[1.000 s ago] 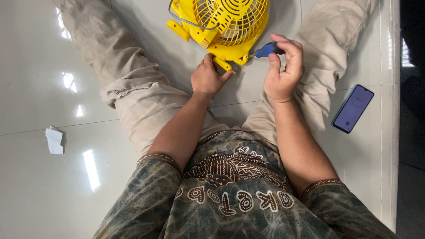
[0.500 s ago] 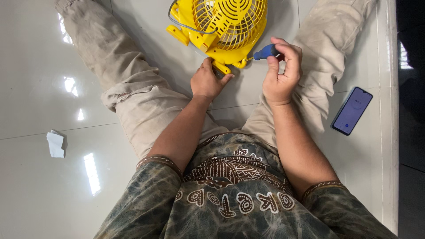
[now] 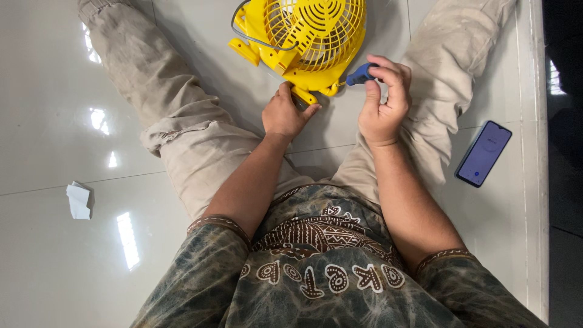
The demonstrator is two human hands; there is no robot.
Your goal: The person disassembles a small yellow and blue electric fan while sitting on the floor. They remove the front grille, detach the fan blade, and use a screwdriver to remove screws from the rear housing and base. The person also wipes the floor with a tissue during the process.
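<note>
Far left of the frame, a crumpled white scrap of paper (image 3: 78, 200) lies alone on the glossy tiled floor (image 3: 48, 267). Moving in, the left hand (image 3: 284, 114) presses down at centre, fingers curled over the lower edge of the yellow fan (image 3: 303, 39), which sits at the top centre between the outstretched legs. Just right of it, the right hand (image 3: 382, 103) has fingers and thumb pinched tight round a blue-handled screwdriver (image 3: 361, 75), tip touching the fan's rim. Far right, a dark phone (image 3: 484, 153) rests on the floor, well apart.
</note>
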